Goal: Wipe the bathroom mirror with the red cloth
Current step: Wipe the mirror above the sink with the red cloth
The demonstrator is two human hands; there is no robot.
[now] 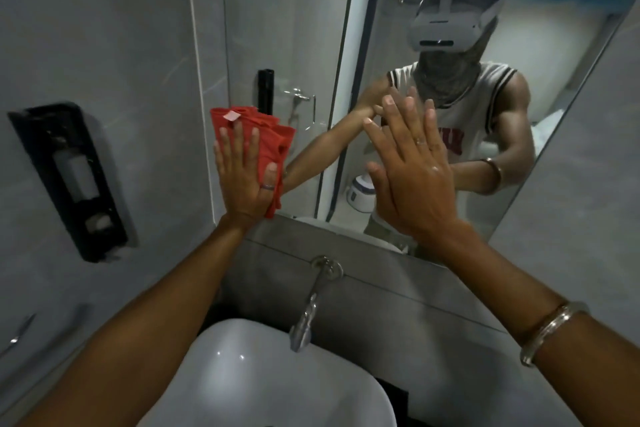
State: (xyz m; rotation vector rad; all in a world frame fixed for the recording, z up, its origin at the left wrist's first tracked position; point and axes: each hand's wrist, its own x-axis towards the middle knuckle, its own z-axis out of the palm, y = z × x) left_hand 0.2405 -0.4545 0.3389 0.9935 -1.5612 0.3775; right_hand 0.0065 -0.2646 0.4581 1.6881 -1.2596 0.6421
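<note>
The left hand (pixel 242 177) presses the red cloth (pixel 266 139) flat against the lower left part of the mirror (pixel 540 56), fingers spread and straight over the bunched cloth rather than curled around it. The right hand (pixel 408 170) lies open-palmed on the glass beside it, fingers extended, holding nothing. Below are the tap (pixel 308 309) and the white sink (pixel 263 385).

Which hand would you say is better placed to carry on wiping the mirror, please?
The left hand. Its flat palm presses the red cloth against the mirror near its lower left edge. The right hand is spread bare on the glass, with no cloth under it.
</note>
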